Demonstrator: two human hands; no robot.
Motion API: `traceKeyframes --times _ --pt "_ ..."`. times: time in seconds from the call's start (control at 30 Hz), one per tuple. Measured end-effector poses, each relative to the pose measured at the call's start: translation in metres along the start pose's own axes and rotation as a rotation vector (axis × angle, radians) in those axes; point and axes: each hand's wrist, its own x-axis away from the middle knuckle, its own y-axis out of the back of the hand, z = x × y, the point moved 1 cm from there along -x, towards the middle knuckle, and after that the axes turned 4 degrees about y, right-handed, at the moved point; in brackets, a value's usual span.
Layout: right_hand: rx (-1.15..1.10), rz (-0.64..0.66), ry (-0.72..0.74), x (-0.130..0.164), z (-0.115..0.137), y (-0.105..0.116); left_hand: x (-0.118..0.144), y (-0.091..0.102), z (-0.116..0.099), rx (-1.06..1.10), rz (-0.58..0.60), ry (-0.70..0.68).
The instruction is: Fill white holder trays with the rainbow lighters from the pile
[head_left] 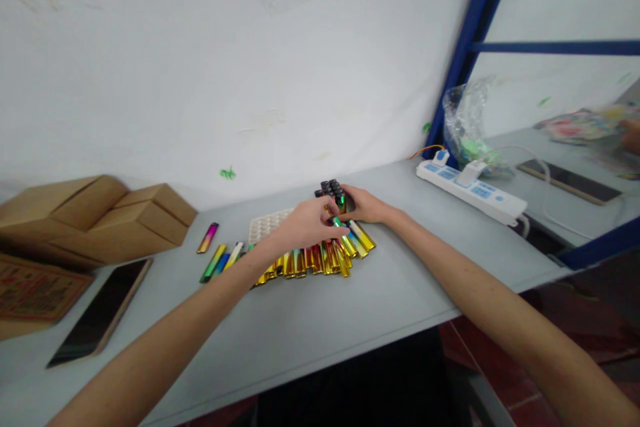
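Note:
My left hand (306,225) is over the pile, its thumb and index finger closed around a shiny green tube (337,221). My right hand (369,205) curls around the right side of a cluster of upright tubes with black round tops (330,187); part of the cluster is hidden behind my fingers. Below both hands lie many flat, shiny tubes (313,260) in gold, red and green, their ends facing me. A white tray with rows of round hollows (267,223) sits partly behind my left hand. Several more colourful tubes (215,263) lie to the left, with a purple-orange tube (208,238) apart.
Cardboard boxes (145,220) and a dark phone (103,313) occupy the table's left side. At the right are a white power strip (470,192), a clear plastic bag (467,113) and a blue metal frame (470,47). Beyond it, a blurred hand of another person (631,135) shows beside another phone (570,181).

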Motion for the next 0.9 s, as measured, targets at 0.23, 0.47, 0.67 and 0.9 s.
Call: traceKeyframes --times 0.23,0.47,0.67,0.9 --pt "-0.031 0.001 0.005 -0.001 0.003 -0.001 -0.003 0.001 0.0 -0.189 -0.034 -0.037" --pt "-0.028 -0.007 0.018 -0.001 0.002 -0.001 0.004 0.025 0.003 -0.175 -0.216 -0.001" --pt "-0.064 -0.018 0.02 0.0 0.003 -0.002 -0.017 0.035 0.033 -0.159 -0.408 -0.032" --pt "-0.03 -0.015 0.013 -0.001 0.0 -0.002 -0.05 0.027 0.061 0.139 -0.215 -0.107"
